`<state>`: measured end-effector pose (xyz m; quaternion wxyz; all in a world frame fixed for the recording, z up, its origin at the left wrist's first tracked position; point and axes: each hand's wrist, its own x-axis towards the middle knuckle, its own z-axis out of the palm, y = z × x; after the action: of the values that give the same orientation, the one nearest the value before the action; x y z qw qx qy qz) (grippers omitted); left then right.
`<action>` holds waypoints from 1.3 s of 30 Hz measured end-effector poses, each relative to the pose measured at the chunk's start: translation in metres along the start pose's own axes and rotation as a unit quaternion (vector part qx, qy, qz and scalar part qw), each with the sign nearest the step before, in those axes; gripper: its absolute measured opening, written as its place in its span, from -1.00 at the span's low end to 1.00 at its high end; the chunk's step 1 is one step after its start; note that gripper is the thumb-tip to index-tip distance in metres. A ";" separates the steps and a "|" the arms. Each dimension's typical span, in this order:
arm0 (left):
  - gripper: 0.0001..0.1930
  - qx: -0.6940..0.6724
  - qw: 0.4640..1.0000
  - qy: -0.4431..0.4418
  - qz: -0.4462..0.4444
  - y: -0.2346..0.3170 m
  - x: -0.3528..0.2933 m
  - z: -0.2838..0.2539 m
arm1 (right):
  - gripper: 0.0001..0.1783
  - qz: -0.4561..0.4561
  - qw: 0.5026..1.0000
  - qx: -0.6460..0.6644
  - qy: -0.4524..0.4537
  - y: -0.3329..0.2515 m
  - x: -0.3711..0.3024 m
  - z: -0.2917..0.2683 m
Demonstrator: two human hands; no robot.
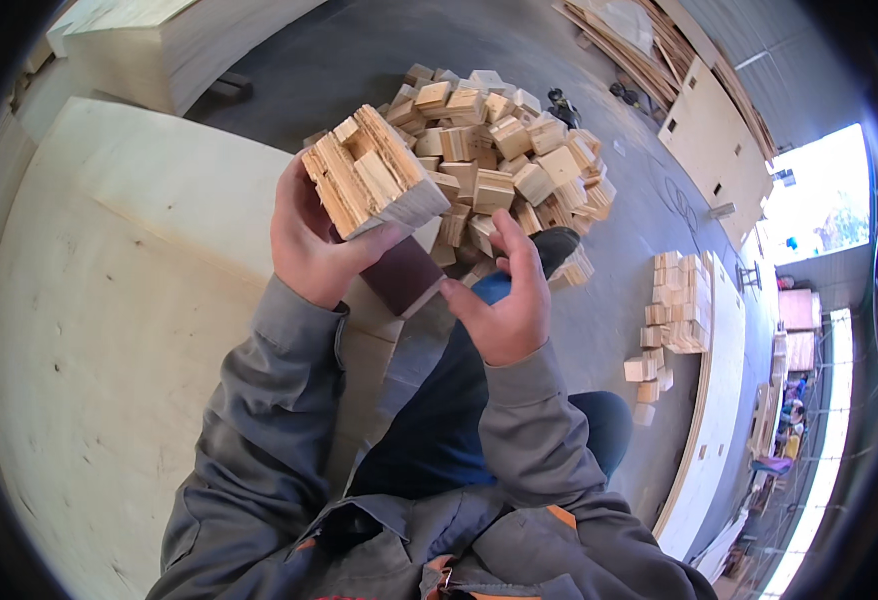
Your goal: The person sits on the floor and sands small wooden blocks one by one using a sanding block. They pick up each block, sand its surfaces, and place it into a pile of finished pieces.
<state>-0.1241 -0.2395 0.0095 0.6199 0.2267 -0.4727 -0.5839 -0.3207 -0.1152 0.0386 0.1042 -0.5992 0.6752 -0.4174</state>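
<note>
My left hand is wrapped round a pale wooden block, raised in front of me. The block's upturned end is rough and splintered, with a notch in it. Under the block is a flat dark brown piece with a pale lower edge; whether it is joined to the block I cannot tell. Beside it my right hand has thumb and fingers apart and holds nothing. Its thumb tip is at the brown piece's right edge; I cannot tell if they touch.
A heap of loose wooden blocks lies on the grey floor beyond my hands. A large plywood surface takes up the left side, with a plywood box behind. More blocks are stacked at the right beside a long plywood panel.
</note>
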 end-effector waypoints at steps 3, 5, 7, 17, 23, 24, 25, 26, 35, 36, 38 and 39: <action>0.08 -0.018 0.999 -0.029 -0.008 -0.008 -0.004 0.003 | 0.29 -0.119 0.991 -0.057 0.020 -0.014 0.007 -0.005; 0.09 -0.028 0.999 -0.036 -0.022 -0.009 -0.006 0.004 | 0.34 -0.118 0.992 -0.050 0.015 -0.022 0.008 -0.004; 0.09 -0.035 0.997 -0.052 -0.035 -0.008 -0.005 0.000 | 0.35 -0.112 0.993 -0.022 0.008 -0.026 0.011 -0.004; 0.16 -0.112 0.983 -0.089 -0.117 -0.004 -0.003 -0.003 | 0.19 -0.135 0.991 0.010 0.003 -0.031 0.007 -0.004; 0.15 -0.150 0.971 -0.111 -0.148 -0.001 -0.004 -0.009 | -0.21 -0.018 0.986 0.156 0.048 -0.027 0.007 -0.010; 0.14 -0.154 0.970 -0.111 -0.153 0.002 -0.004 -0.009 | -0.25 0.015 0.981 0.184 0.059 -0.023 0.008 -0.011; 0.14 -0.158 0.968 -0.112 -0.157 0.003 -0.004 -0.008 | -0.30 -0.004 0.983 0.168 0.070 -0.019 0.008 -0.013; 0.14 -0.158 0.968 -0.116 -0.158 0.002 -0.005 -0.011 | -0.29 -0.004 0.983 0.169 0.068 -0.020 0.008 -0.013; 0.17 -0.115 0.966 -0.148 -0.179 0.004 -0.004 -0.006 | -0.25 -0.022 0.986 0.155 0.053 -0.025 0.009 -0.010; 0.18 -0.108 0.966 -0.151 -0.180 0.005 -0.003 -0.007 | -0.25 -0.020 0.986 0.155 0.053 -0.025 0.009 -0.010; 0.19 -0.100 0.967 -0.150 -0.181 0.006 -0.003 -0.007 | -0.24 -0.016 0.986 0.157 0.053 -0.024 0.009 -0.009; 0.20 -0.099 0.967 -0.148 -0.181 0.006 -0.003 -0.007 | -0.24 -0.012 0.986 0.159 0.053 -0.022 0.008 -0.008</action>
<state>-0.1143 -0.2368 0.0106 0.4461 0.1576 -0.4501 -0.7573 -0.3117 -0.1179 0.0616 0.1573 -0.5600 0.5975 -0.5520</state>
